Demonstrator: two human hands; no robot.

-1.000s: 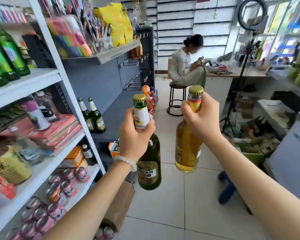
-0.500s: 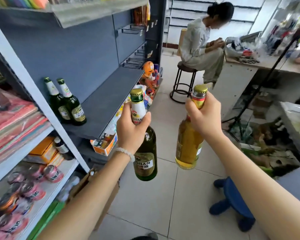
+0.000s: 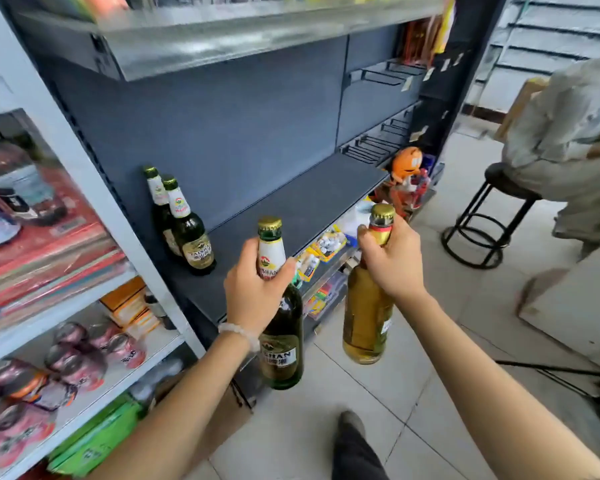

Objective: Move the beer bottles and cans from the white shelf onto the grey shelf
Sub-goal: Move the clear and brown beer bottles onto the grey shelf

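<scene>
My left hand (image 3: pixel 253 289) grips a dark green beer bottle (image 3: pixel 280 344) by its neck, upright, just in front of the grey shelf (image 3: pixel 291 216). My right hand (image 3: pixel 388 261) grips the neck of a clear bottle of amber beer (image 3: pixel 366 323), hanging over the floor to the right of the shelf's front edge. Two green beer bottles (image 3: pixel 186 230) stand at the back left of the grey shelf. Pink cans (image 3: pixel 84 355) lie on a lower board of the white shelf (image 3: pixel 70 157) at left.
A person sits on a black stool (image 3: pixel 482 220) at right. An orange toy (image 3: pixel 406 168) and small packets (image 3: pixel 326 244) sit below the grey shelf's far end. A cardboard box (image 3: pixel 229 417) stands on the floor by my left arm. My foot (image 3: pixel 352 424) is on the tiles.
The view has swung down and closer to the grey shelf. Both hands with their bottles have moved nearer to its front edge, still held by the necks.
</scene>
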